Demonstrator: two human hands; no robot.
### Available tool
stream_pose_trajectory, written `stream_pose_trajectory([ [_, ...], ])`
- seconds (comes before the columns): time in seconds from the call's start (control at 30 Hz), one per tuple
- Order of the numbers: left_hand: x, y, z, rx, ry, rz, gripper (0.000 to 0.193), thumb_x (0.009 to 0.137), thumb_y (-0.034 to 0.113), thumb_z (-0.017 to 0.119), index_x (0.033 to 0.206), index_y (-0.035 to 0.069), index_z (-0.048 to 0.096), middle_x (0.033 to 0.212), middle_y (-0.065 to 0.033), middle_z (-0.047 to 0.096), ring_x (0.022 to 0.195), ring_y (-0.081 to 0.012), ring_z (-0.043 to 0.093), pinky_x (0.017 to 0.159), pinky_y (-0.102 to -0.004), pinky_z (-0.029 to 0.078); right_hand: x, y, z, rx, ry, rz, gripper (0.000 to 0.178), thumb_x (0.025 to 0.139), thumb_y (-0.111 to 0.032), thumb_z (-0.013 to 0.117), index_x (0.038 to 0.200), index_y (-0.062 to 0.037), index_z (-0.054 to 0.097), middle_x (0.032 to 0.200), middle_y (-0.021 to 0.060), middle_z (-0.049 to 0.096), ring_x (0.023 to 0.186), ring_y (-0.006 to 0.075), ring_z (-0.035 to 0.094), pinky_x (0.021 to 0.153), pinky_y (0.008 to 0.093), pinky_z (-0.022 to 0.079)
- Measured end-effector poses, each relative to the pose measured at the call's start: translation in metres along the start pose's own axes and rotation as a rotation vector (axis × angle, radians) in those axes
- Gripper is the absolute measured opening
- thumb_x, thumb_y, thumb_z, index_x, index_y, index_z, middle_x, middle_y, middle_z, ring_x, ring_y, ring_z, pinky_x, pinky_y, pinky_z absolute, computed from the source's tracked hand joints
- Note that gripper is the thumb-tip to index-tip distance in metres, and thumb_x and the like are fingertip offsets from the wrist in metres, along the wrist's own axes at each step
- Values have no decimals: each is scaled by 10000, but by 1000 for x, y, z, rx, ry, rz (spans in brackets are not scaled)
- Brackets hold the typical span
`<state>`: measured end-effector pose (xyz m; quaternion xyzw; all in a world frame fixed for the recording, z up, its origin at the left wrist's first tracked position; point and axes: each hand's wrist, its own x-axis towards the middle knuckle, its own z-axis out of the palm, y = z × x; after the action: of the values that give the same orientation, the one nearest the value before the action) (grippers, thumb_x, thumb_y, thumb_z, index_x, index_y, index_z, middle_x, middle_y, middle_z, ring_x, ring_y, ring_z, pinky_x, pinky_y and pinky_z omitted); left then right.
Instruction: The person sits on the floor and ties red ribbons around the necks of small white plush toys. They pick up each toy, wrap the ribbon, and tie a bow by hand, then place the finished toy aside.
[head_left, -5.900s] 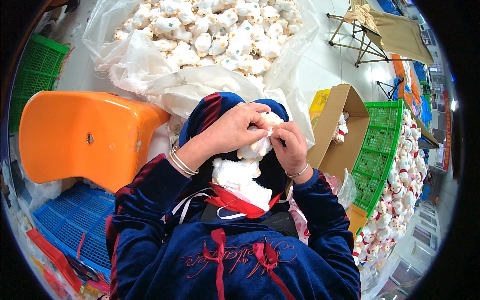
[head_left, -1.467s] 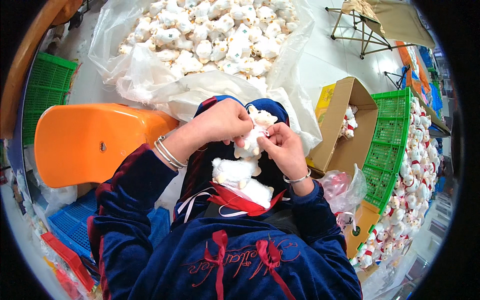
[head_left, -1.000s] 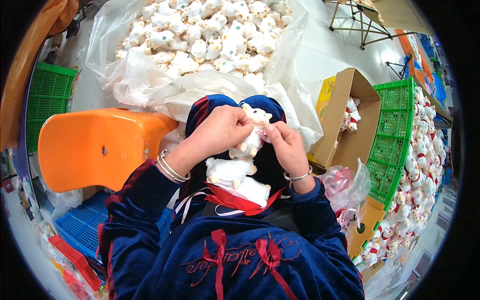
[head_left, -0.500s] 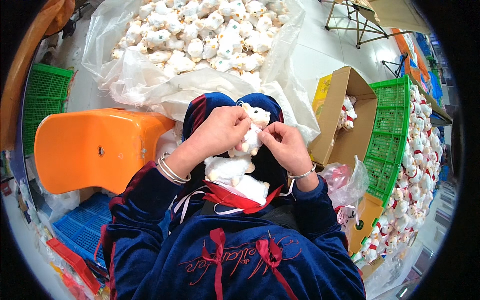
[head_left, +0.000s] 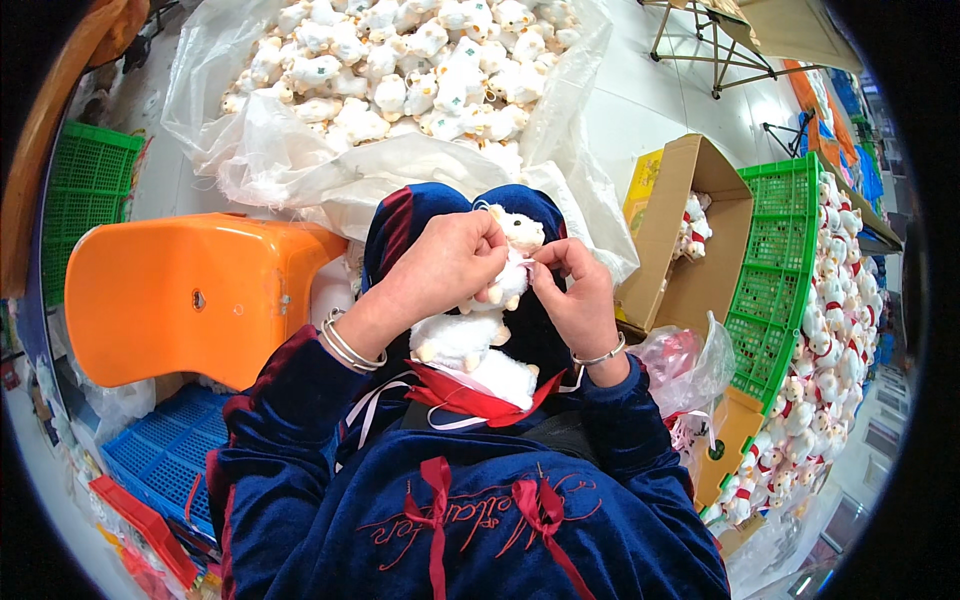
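Note:
A small white plush animal (head_left: pixel 520 229) with dark eyes and a loop on its head is held upright above my lap. My left hand (head_left: pixel 455 262) is closed around its side and neck, thumb and fingers pinched together. A thin pale pink ribbon (head_left: pixel 527 264) lies at the toy's neck. My right hand (head_left: pixel 574 296) pinches that ribbon between thumb and forefinger. Below, two more white plush toys (head_left: pixel 456 340) lie on my lap, partly over a red cloth (head_left: pixel 470 398). Loose pale ribbons (head_left: pixel 367 408) trail beside the cloth.
Ahead, a big clear plastic sack (head_left: pixel 270 150) holds many white plush toys. An orange stool (head_left: pixel 160 300) stands left, above a blue crate (head_left: pixel 165 450). To the right are a cardboard box (head_left: pixel 665 245), a green crate (head_left: pixel 770 260) and a heap of toys with red neckbands (head_left: pixel 830 340).
My right hand has shifted slightly, and the pink ribbon between its fingers and the toy's neck shows more. The toy has moved slightly to the right.

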<state>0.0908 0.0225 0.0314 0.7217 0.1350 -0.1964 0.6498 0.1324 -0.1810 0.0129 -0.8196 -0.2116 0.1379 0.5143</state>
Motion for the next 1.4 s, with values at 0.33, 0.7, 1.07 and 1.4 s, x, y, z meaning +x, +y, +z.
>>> stream_pose_trajectory([
  [0.33,-3,7,2,151,22,51,128,901,58,684,943,-52,634,678,-62,671,576,-93,652,526,-263,521,0,11,10,548,4,239,88,986,-19,635,1054,2,583,930,13,648,799,68,609,712,222,505],
  [0.7,1,-6,7,60,74,37,141,926,96,658,930,-44,645,682,-55,671,557,-94,642,498,-253,508,-7,9,14,415,88,190,139,959,-10,683,1068,-10,597,940,-2,637,793,50,591,711,208,495],
  [1.07,-1,4,7,91,43,-71,247,971,203,700,882,-25,669,710,-59,682,543,-75,624,472,-236,489,-5,13,0,450,43,249,144,1043,-132,576,1100,-8,625,949,20,664,771,67,550,696,219,471],
  [1.4,-2,-6,9,69,70,29,194,990,163,671,916,-16,649,721,-13,651,564,-59,610,496,-223,481,-9,20,-20,416,-310,549,412,1079,-352,504,959,-1,682,732,-13,570,647,68,463,603,212,369],
])
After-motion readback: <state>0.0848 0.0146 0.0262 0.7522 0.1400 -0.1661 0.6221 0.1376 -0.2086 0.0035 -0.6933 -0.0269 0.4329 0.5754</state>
